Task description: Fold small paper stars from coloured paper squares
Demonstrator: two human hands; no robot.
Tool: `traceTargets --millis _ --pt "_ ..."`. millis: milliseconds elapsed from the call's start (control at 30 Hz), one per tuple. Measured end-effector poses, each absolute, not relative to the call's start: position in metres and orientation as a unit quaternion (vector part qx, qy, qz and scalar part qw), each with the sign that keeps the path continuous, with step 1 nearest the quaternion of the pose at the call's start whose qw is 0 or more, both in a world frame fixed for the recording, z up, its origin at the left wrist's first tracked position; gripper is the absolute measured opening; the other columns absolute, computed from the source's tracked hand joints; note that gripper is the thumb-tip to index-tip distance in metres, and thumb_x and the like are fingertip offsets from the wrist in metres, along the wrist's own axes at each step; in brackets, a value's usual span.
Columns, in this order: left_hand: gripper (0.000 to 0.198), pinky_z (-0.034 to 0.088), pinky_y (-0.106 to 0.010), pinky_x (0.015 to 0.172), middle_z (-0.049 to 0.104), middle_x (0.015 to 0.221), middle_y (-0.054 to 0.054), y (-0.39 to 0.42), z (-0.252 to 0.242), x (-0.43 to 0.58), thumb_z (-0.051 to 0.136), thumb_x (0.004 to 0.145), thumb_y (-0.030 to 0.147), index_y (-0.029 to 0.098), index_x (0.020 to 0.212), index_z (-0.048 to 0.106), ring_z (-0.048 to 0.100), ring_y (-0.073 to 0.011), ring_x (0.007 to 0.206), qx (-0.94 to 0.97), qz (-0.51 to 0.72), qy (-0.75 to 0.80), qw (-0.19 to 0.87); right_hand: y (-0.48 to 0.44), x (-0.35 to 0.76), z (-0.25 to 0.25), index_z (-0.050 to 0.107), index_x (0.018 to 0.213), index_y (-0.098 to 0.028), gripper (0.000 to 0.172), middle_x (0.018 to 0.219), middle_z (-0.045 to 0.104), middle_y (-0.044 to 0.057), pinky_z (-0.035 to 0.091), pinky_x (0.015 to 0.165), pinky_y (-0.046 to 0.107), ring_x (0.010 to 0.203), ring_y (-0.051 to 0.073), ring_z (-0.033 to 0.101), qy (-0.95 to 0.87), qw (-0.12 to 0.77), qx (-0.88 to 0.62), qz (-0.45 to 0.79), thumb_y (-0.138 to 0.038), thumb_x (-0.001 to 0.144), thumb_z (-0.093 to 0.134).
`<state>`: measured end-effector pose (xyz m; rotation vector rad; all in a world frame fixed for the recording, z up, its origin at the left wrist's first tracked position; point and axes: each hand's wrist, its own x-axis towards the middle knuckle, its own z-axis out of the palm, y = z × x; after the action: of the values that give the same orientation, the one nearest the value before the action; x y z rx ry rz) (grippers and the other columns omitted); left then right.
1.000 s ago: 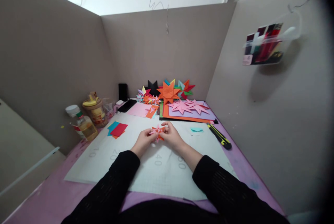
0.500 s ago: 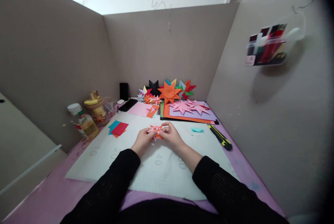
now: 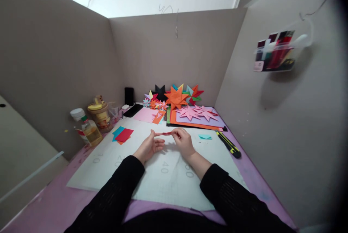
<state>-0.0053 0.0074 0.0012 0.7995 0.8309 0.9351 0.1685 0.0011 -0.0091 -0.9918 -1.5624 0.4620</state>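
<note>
Two bare hands meet above the middle of a white numbered mat (image 3: pixel 152 186). The right hand (image 3: pixel 185 143) pinches a thin reddish paper piece (image 3: pixel 166 133), seen edge-on; the left hand (image 3: pixel 149 147) has its fingers spread, a fingertip at the piece's left end — whether it grips, I cannot tell. Folding appears well advanced: pink stars (image 3: pixel 189 112) and an orange star (image 3: pixel 176 97) sit beyond the mat's far edge, seemingly complete. Flat paper squares (image 3: pixel 124 135) on the mat's left look unfolded — the held piece's completeness is unclear.

Your folded paper piece (image 3: pixel 166 133) shows edge-on: thin, reddish, roughly level, between your left hand (image 3: pixel 151 145) and right hand (image 3: pixel 184 143).
</note>
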Motion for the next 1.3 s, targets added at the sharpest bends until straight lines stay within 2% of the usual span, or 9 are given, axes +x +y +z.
traceTargets --millis 133,267,367,533,633,900,1067,1167,1300 --pt "0.042 0.047 -0.023 0.062 0.064 0.081 -0.006 0.005 0.007 -0.007 0.067 0.069 0.040 0.017 0.100 0.051 0.062 -0.0137 0.069 0.392 0.452 0.332 0.729 -0.004 0.169 -0.006 0.063 0.084 -0.024 0.018 0.097 0.062 0.006 0.042 0.086 0.038 0.095 0.020 0.055 -0.763 0.531 -0.331 0.163 -0.015 0.080 0.047" --pt "0.057 0.042 -0.020 0.056 0.060 0.059 0.003 0.005 0.006 -0.006 0.075 0.058 0.026 0.017 0.106 0.046 0.056 -0.0093 0.053 0.432 0.525 0.372 0.632 -0.003 0.162 -0.010 0.058 0.098 -0.023 0.022 0.110 0.057 0.008 0.045 0.083 0.035 0.098 0.019 0.055 -0.702 0.569 -0.370 0.216 -0.019 0.079 0.049" --pt "0.062 0.040 -0.019 0.053 0.056 0.052 0.006 0.004 0.005 -0.005 0.075 0.058 0.029 0.015 0.110 0.045 0.053 -0.0088 0.048 0.462 0.531 0.392 0.593 0.001 0.156 -0.015 0.054 0.098 -0.020 0.024 0.092 0.060 0.005 0.047 0.063 0.027 0.075 0.015 0.057 -0.612 0.579 -0.419 0.338 -0.028 0.075 0.055" --pt "0.066 0.041 -0.020 0.055 0.059 0.058 0.004 0.001 0.005 -0.003 0.073 0.060 0.031 0.016 0.116 0.043 0.056 -0.0101 0.052 0.498 0.508 0.381 0.591 0.005 0.154 -0.018 0.051 0.063 -0.017 0.023 0.049 0.048 -0.005 0.032 0.045 0.021 0.044 0.009 0.041 -0.562 0.533 -0.430 0.465 -0.037 0.072 0.058" --pt "0.065 0.044 -0.023 0.058 0.062 0.065 0.000 0.000 0.004 -0.002 0.072 0.061 0.034 0.016 0.116 0.043 0.059 -0.0121 0.057 0.496 0.503 0.390 0.591 0.003 0.154 -0.015 0.049 0.059 -0.017 0.023 0.047 0.045 -0.006 0.029 0.044 0.021 0.043 0.007 0.038 -0.550 0.542 -0.433 0.465 -0.034 0.069 0.061" --pt "0.053 0.040 -0.019 0.048 0.057 0.058 0.005 0.001 0.002 -0.002 0.068 0.063 0.028 0.016 0.107 0.042 0.054 -0.0094 0.047 0.536 0.509 0.438 0.512 0.003 0.153 -0.014 0.052 0.065 -0.016 0.019 0.046 0.044 -0.007 0.026 0.043 0.020 0.042 0.007 0.035 -0.541 0.527 -0.419 0.503 -0.033 0.069 0.060" --pt "0.049 0.039 -0.019 0.047 0.056 0.056 0.005 -0.005 0.004 0.000 0.066 0.066 0.030 0.016 0.107 0.043 0.054 -0.0096 0.047 0.593 0.483 0.433 0.478 0.003 0.154 -0.012 0.053 0.064 -0.017 0.018 0.050 0.049 -0.005 0.030 0.047 0.021 0.045 0.008 0.040 -0.534 0.542 -0.406 0.506 -0.031 0.067 0.062" --pt "0.051 0.039 -0.018 0.047 0.056 0.057 0.005 -0.006 0.004 0.000 0.065 0.066 0.030 0.016 0.110 0.043 0.053 -0.0087 0.047 0.605 0.481 0.433 0.464 0.005 0.154 -0.013 0.053 0.062 -0.016 0.017 0.053 0.053 -0.004 0.034 0.051 0.022 0.050 0.009 0.045 -0.534 0.551 -0.398 0.502 -0.029 0.065 0.064" --pt "0.061 0.042 -0.020 0.053 0.059 0.064 0.003 -0.002 0.003 -0.001 0.066 0.066 0.032 0.016 0.118 0.038 0.056 -0.0100 0.055 0.578 0.497 0.421 0.492 0.009 0.158 -0.015 0.056 0.061 -0.016 0.018 0.050 0.048 -0.005 0.030 0.047 0.021 0.047 0.008 0.040 -0.523 0.568 -0.424 0.473 -0.032 0.067 0.063"
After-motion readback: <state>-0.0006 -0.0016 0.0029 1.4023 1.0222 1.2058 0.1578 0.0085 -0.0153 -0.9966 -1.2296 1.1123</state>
